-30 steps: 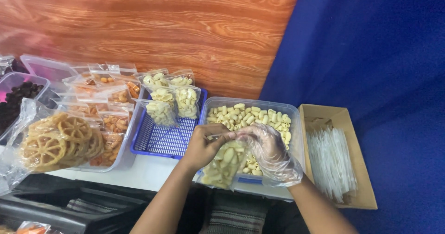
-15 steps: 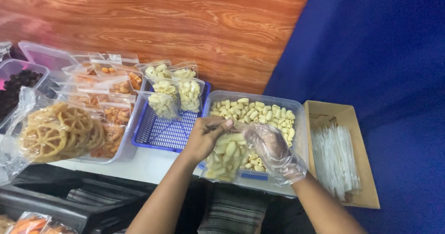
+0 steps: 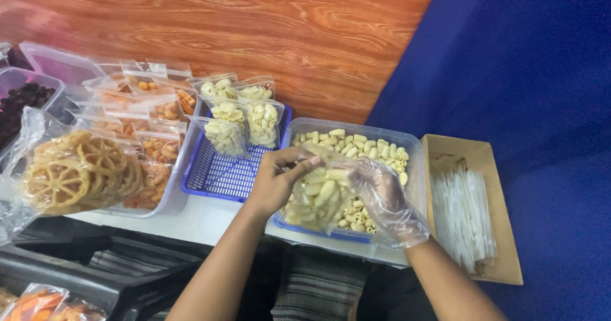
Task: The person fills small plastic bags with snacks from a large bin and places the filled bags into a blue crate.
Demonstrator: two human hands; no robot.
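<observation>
**Both hands pinching the top of a filled bag, over the tub**

Head view: bag (image 3: pixel 318 197) of pale snack pieces hangs over the clear tub (image 3: pixel 412 162) of the same pieces, so spill would likely drop back in. Left hand (image 3: pixel 275 180) bare, right hand (image 3: pixel 382 197) in a clear glove. Both grips closed on the bag's top edge, fingertips together. Filled bags stand in the blue basket (image 3: pixel 219 178) to the left; empty bags in the box (image 3: pixel 474 168) to the right, both within reach.
</observation>
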